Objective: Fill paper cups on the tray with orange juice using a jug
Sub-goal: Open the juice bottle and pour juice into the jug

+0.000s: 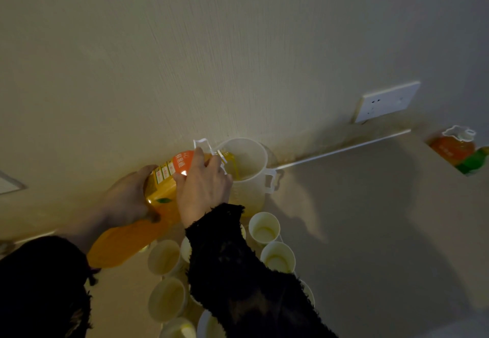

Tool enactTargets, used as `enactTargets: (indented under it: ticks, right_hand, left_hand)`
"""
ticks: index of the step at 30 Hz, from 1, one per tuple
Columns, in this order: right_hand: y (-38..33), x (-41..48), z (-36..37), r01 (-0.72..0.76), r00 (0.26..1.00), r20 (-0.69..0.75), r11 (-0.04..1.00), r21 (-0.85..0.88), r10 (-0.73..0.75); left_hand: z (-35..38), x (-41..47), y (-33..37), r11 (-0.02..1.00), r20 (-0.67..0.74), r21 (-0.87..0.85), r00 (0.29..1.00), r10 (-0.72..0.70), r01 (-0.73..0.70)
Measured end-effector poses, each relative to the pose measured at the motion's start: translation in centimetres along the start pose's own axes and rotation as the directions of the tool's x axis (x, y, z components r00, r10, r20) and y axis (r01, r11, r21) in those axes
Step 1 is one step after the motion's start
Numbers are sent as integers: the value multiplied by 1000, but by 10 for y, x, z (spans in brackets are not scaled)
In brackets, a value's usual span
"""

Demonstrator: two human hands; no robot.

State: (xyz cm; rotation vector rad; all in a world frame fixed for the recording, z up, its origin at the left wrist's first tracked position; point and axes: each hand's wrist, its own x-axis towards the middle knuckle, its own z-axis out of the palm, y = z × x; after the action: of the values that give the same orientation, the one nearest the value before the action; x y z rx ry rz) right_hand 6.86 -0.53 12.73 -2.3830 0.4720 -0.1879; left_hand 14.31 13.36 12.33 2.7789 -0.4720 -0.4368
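Note:
A large orange juice bottle [137,229] lies tipped with its neck over a clear plastic jug [251,168], and juice streams into the jug. My left hand [129,194] grips the bottle's middle from the left. My right hand [203,184] holds the bottle near its neck and white carry handle. The jug stands on the table against the wall, its handle to the right, with some juice in its bottom. Several white paper cups [264,227] stand grouped just in front of the jug; my right sleeve hides some of them. The tray under them cannot be made out.
A second orange juice bottle [453,148] stands at the far right. A white wall socket [386,100] sits on the wall above the table's back edge. Bare tabletop [370,218] stretches to the right of the cups.

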Motion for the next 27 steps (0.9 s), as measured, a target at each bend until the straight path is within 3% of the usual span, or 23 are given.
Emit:
enactTargets:
  ticks: [27]
  right_hand:
    - [1, -2, 2, -7, 1000, 7, 1000, 8, 7]
  left_hand:
    - [-1, 0, -1, 999, 10, 46, 1000, 9, -10]
